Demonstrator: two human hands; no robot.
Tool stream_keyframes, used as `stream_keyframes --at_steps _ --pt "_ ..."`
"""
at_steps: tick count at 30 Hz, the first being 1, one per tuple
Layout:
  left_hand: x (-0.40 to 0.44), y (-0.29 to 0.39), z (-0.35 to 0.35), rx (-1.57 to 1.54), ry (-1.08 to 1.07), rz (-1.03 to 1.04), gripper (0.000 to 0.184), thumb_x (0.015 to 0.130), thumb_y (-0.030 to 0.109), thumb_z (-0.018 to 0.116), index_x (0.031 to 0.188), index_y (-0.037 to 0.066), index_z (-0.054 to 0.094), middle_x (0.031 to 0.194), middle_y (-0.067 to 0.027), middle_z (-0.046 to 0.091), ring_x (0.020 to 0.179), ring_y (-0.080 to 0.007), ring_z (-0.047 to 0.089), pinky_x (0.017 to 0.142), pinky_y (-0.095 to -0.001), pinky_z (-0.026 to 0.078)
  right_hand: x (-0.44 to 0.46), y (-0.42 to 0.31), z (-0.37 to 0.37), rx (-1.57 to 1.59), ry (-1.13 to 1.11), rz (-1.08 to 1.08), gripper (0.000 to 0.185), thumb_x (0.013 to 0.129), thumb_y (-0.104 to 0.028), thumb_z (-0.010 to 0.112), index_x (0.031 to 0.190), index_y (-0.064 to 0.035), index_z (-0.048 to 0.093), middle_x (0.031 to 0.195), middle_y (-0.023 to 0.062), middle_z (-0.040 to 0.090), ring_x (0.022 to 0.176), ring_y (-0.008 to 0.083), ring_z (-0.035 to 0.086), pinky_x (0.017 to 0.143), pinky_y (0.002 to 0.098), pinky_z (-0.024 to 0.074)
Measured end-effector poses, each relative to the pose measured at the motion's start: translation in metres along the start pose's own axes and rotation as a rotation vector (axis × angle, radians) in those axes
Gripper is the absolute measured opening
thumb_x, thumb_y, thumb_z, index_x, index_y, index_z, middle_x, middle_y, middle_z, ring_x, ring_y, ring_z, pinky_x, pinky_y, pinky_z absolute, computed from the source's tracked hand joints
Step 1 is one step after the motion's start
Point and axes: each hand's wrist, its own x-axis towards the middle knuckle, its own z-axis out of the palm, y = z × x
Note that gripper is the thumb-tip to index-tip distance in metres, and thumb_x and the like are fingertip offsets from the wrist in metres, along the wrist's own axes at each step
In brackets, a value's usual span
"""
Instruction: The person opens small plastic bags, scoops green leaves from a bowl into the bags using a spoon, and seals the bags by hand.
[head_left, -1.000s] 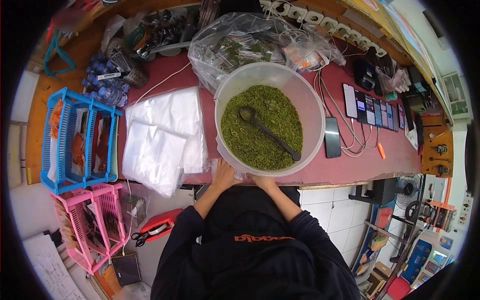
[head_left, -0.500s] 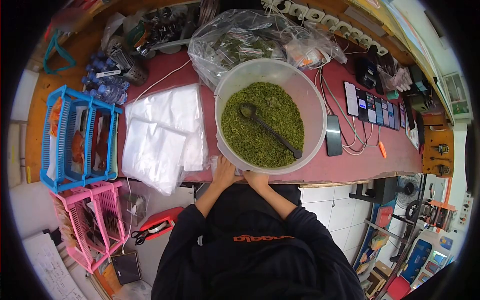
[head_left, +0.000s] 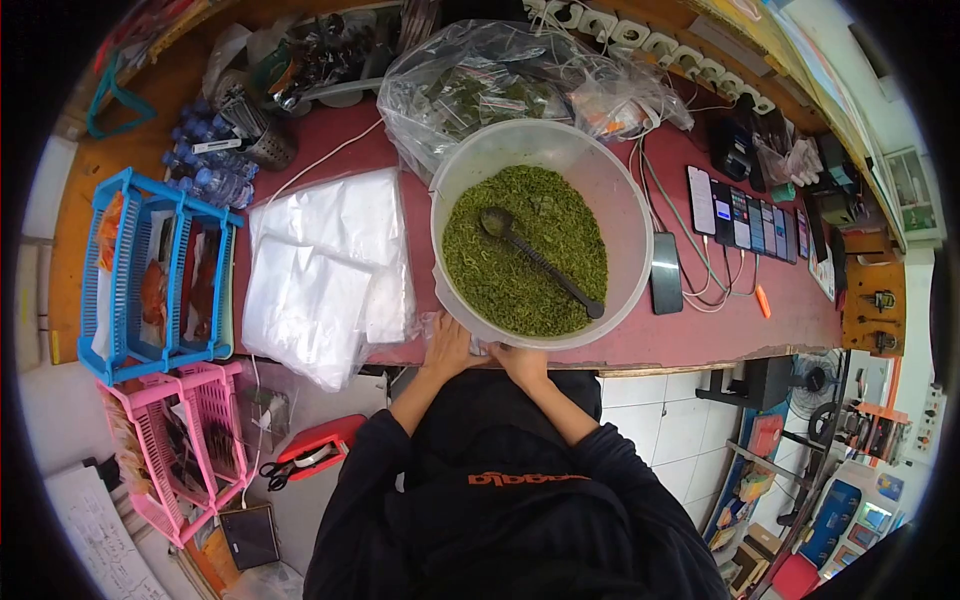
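At the table's front edge, my left hand point(head_left: 448, 347) is closed over a small clear plastic bag point(head_left: 478, 349), its fingers pointing away from me. Part of that bag shows between my hands; its contents are hard to make out. My right hand point(head_left: 520, 364) pinches the bag's right side, its fingertips partly hidden under the tub's rim. Just beyond stands a large translucent plastic tub point(head_left: 625, 240) holding finely chopped green leaf material point(head_left: 525, 270). A dark long-handled spoon point(head_left: 545, 262) lies on the green material.
Stacked clear plastic bags point(head_left: 320, 270) lie left of the tub, beside a blue basket rack point(head_left: 125, 280). Behind the tub is a large plastic bag point(head_left: 430, 90) with smaller filled packets. Several phones point(head_left: 750, 215) and cables lie right. A pink rack point(head_left: 175, 450) and red tape dispenser point(head_left: 320, 445) sit lower left.
My right hand has shifted slightly right, and a little more of the clear plastic shows between my hands. The tub and spoon stay put.
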Motion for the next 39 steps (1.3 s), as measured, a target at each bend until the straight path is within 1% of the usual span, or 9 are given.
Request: stream_keyframes --at_steps 11,13,16,18,19,23,30,33,39 --pt "-0.016 -0.011 0.015 0.086 0.078 0.187 0.077 0.064 0.044 0.077 0.117 -0.005 0.048 0.119 -0.0212 0.049 0.111 -0.0406 0.048 0.104 -0.0554 0.031 0.001 -0.002 0.017 0.061 0.041 -0.251 0.035 0.077 -0.029 0.077 0.082 0.0032 0.064 0.059 0.0102 0.06 0.042 0.0238 0.055 0.045 0.0372 0.0461" --pt "-0.011 -0.004 0.0 0.035 0.076 0.22 0.076 0.066 0.041 0.077 0.119 -0.005 0.047 0.12 -0.0216 0.049 0.112 -0.0412 0.047 0.104 -0.0556 0.031 0.0 -0.003 0.008 0.216 -0.258 0.073 0.035 0.078 -0.03 0.075 0.078 0.0031 0.063 0.06 0.0104 0.06 0.046 0.0211 0.056 0.048 0.0368 0.0467" --pt "-0.005 0.013 -0.036 -0.137 0.045 0.126 0.074 0.074 0.034 0.076 0.128 -0.004 0.042 0.124 -0.0217 0.047 0.114 -0.0417 0.047 0.103 -0.0535 0.033 -0.002 -0.001 -0.006 0.292 -0.281 0.167 0.033 0.079 -0.029 0.074 0.075 0.0015 0.064 0.061 0.01 0.061 0.048 0.0172 0.057 0.048 0.0344 0.0457" --pt "-0.017 0.016 -0.027 -0.241 0.62 -0.474 0.076 0.077 0.03 0.075 0.135 -0.001 0.038 0.129 -0.0198 0.046 0.12 -0.0383 0.045 0.102 -0.0472 0.036 -0.005 0.002 -0.017 0.344 -0.352 0.256 0.031 0.08 -0.029 0.074 0.076 0.0005 0.065 0.061 0.0077 0.061 0.048 0.015 0.056 0.046 0.0327 0.044" --pt "-0.024 0.013 -0.023 -0.538 0.489 -0.613 0.054 0.089 0.032 0.064 0.128 -0.003 0.049 0.123 -0.0163 0.055 0.116 -0.0299 0.051 0.097 -0.0383 0.04 -0.008 0.003 -0.024 0.391 -0.419 0.353 0.03 0.081 -0.029 0.073 0.077 -0.0005 0.065 0.061 0.0055 0.06 0.047 0.0128 0.055 0.045 0.031 0.0423" --pt "-0.036 0.015 -0.031 -1.001 0.278 -0.719 0.047 0.106 0.027 0.033 0.103 -0.005 0.067 0.099 -0.0108 0.069 0.095 -0.0184 0.062 0.091 -0.0308 0.045 -0.016 0.017 -0.02 0.394 -0.582 0.337 0.027 0.083 -0.028 0.073 0.078 -0.0025 0.066 0.062 0.0013 0.059 0.043 0.0097 0.049 0.041 0.0273 0.0376" --pt "-0.081 0.029 -0.045 -0.995 0.509 -0.844 0.044 0.105 0.026 0.036 0.099 -0.003 0.068 0.093 -0.0084 0.069 0.092 -0.0151 0.063 0.087 -0.0298 0.046 -0.014 0.001 -0.074 0.286 -0.377 0.311 0.028 0.087 -0.024 0.072 0.068 -0.0075 0.059 0.056 -0.0044 0.051 0.042 0.0048 0.041 0.038 0.0228 0.0309" --pt "-0.143 0.003 -0.028 -1.151 0.392 -1.084 0.044 0.103 0.033 0.04 0.091 0.002 0.068 0.087 -0.0036 0.066 0.073 -0.0098 0.054 0.068 -0.0269 0.044 -0.012 0.038 -0.112 0.403 -0.35 0.495 0.031 0.087 -0.025 0.071 0.065 -0.0098 0.056 0.052 -0.0045 0.048 0.04 0.0048 0.039 0.037 0.0242 0.0277" --pt "-0.173 -0.051 0.104 -1.21 0.379 -1.108 0.032 0.097 0.026 0.045 0.101 0.002 0.066 0.084 -0.005 0.064 0.076 -0.0126 0.058 0.071 -0.0276 0.046 -0.018 0.057 -0.156 0.207 -0.522 0.428 0.029 0.086 -0.028 0.073 0.068 -0.0086 0.059 0.051 -0.0037 0.05 0.039 0.0053 0.041 0.036 0.0246 0.028"
